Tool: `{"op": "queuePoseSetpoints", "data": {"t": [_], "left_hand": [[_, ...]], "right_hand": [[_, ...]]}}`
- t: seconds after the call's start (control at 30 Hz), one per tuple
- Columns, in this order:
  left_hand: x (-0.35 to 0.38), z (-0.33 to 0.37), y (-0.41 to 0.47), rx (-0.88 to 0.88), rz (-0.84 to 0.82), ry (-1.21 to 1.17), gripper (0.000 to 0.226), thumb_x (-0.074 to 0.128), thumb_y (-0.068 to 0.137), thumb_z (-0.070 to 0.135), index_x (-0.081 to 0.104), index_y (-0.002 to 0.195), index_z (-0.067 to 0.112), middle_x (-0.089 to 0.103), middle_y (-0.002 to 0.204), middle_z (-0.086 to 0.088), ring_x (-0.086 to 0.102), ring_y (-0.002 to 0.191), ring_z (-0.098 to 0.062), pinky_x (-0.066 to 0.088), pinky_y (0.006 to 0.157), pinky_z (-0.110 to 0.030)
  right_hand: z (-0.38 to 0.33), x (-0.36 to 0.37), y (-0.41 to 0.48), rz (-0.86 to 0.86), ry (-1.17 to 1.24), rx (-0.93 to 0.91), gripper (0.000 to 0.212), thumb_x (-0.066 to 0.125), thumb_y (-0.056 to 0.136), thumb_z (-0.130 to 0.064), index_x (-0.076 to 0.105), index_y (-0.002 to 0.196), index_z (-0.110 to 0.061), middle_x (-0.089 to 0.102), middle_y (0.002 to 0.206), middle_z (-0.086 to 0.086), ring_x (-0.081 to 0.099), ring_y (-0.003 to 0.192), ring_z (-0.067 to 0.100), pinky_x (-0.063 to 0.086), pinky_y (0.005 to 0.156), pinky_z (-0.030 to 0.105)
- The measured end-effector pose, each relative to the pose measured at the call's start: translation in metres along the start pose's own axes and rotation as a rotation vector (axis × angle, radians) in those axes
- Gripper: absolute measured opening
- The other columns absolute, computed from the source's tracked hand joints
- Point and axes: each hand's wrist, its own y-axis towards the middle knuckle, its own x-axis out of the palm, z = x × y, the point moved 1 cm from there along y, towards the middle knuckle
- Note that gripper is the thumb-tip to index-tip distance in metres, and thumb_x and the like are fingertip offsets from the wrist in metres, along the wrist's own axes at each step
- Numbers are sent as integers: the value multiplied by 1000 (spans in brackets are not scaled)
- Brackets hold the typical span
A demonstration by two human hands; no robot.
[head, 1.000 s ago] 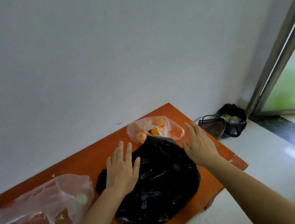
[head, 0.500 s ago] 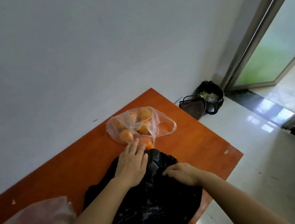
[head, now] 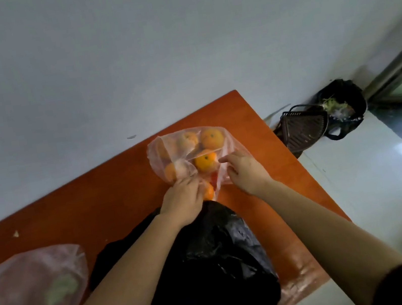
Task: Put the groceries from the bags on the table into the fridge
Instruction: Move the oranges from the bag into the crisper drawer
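At the far end of the orange wooden table (head: 95,196), gripped the thin clear plastic bag of oranges (head: 188,149).
Pinched its mouth with left hand (head: 184,200) and right hand (head: 245,171), fingers curled; likely risked spilling fruit if lifted unevenly.

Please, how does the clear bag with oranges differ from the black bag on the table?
The clear bag is see-through and shows its oranges; the black bag hides what it holds. The clear bag looks smaller and lies farther away; the black bag is larger and nearer. The left hand and right hand grip the clear bag; neither grips the black bag. Both are thin plastic on the table.
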Motion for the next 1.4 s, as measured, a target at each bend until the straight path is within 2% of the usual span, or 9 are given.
{"op": "queuePoseSetpoints", "data": {"t": [0.1, 0.23, 0.37, 0.5, 0.63, 0.77, 0.97, 1.13, 1.4], "left_hand": [[10, -22, -1, -183, -75, -71, 41, 39, 103, 41, 53, 136, 21, 53, 142, -1, 48, 131, -25, 46, 101, -43], [19, -40, -12, -284, -137, -37, 50, 35, 100, 56, 57, 131, 24, 56, 137, -2, 50, 126, -26, 49, 95, -46], [25, -46, -22, -288, -121, 68, 56, 42, 101, 48, 38, 146, 13, 49, 145, -10, 44, 133, -28, 47, 97, -44], [30, -48, -23, -224, -65, 72, 64, 56, 95, 42, 28, 149, 24, 45, 148, -7, 48, 131, -29, 48, 95, -45], [38, -49, -16, -200, -146, 31, 79, 62, 91, 44, 16, 155, 38, 32, 154, -9, 34, 140, -33, 42, 106, -51], [38, -47, -10, -264, -85, -115, 69, 54, 90, 59, 29, 150, 38, 36, 152, -1, 33, 140, -29, 38, 107, -51], [38, -30, 2, -289, 43, -24, 78, 62, 69, 78, 48, 127, 28, 51, 135, 2, 43, 127, -24, 41, 99, -46], [41, -22, 8, -291, 2, -22, 89, 67, 72, 70, 33, 145, 34, 46, 146, 2, 38, 134, -26, 37, 104, -48], [28, -37, 2, -341, 100, 186, 84, 69, 68, 68, 42, 139, 31, 53, 133, -7, 44, 125, -30, 37, 99, -47]], "right_hand": [[-14, 13, 25, -89, -66, -110, 43, 47, 98, -16, 54, 140, -13, 49, 147, 11, 52, 127, 36, 51, 95, 47], [-26, 27, 41, -28, -185, -96, 44, 52, 99, -33, 50, 137, -10, 41, 144, 12, 46, 126, 36, 50, 86, 44], [-26, 35, 49, -60, -239, 5, 61, 65, 89, -46, 40, 134, -13, 37, 139, 14, 46, 122, 37, 47, 75, 41], [-29, 38, 49, -52, -290, 42, 65, 63, 93, -37, 31, 148, -26, 34, 141, 17, 46, 122, 41, 48, 69, 41], [-23, 38, 48, -59, -232, 52, 55, 61, 90, -22, 36, 140, -28, 38, 140, 13, 54, 114, 41, 45, 60, 41], [-15, 33, 40, -109, -156, 75, 48, 62, 88, -21, 35, 128, -25, 51, 130, 10, 64, 89, 35, 47, 58, 41], [1, 30, 35, -100, -125, 123, 50, 70, 88, -28, 33, 121, -20, 54, 117, 9, 59, 71, 27, 44, 48, 36], [11, 31, 33, -166, -211, 141, 84, 73, 86, -33, 18, 150, -26, 42, 140, 13, 65, 87, 39, 46, 54, 38], [17, 37, 27, -245, -236, 54, 85, 69, 87, -46, 16, 152, -33, 32, 150, 17, 58, 116, 42, 52, 74, 43]]}}
